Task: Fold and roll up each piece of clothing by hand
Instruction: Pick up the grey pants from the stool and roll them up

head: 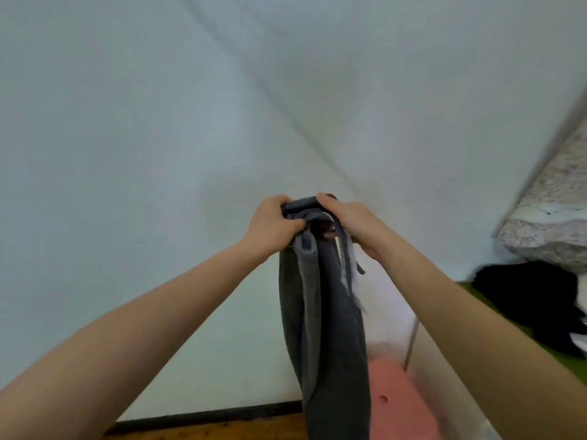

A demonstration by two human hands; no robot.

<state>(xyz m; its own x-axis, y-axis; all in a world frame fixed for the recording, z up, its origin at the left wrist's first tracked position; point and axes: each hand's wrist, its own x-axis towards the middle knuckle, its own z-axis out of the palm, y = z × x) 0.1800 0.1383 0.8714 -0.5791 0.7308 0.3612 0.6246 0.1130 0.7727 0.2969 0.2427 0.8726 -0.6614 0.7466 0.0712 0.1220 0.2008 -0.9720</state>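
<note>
- My left hand (pixel 272 224), at centre frame, has its fingers curled tight over the bunched top edge of a dark grey garment (pixel 324 328), thumb pressed into the fabric.
- My right hand (pixel 347 221), just beside it, clamps the same top edge from the other side, fingers closed down over the cloth; a dark-painted nail shows at the fingertip.
- The two hands sit close together, nearly touching, with the gathered waistband-like edge pinched between them.
- The grey garment hangs straight down from that grip, in long vertical folds, to the bottom edge of the frame; whether it is trousers or something else I cannot tell.
- A thin drawstring or strap (pixel 352 258) dangles loose from the top, below my right hand.
- Both bare forearms reach in from the lower corners of the frame.
- Behind the garment, at lower centre-right, lies a pink cloth (pixel 397 398).
- At right, a black garment (pixel 533 303) rests on a green surface (pixel 571 366), below a pale speckled cushion (pixel 552 214).
- A white wall (pixel 158 122) fills the upper frame; a wooden floor (pixel 206 431) with a dark skirting strip shows at lower left.
</note>
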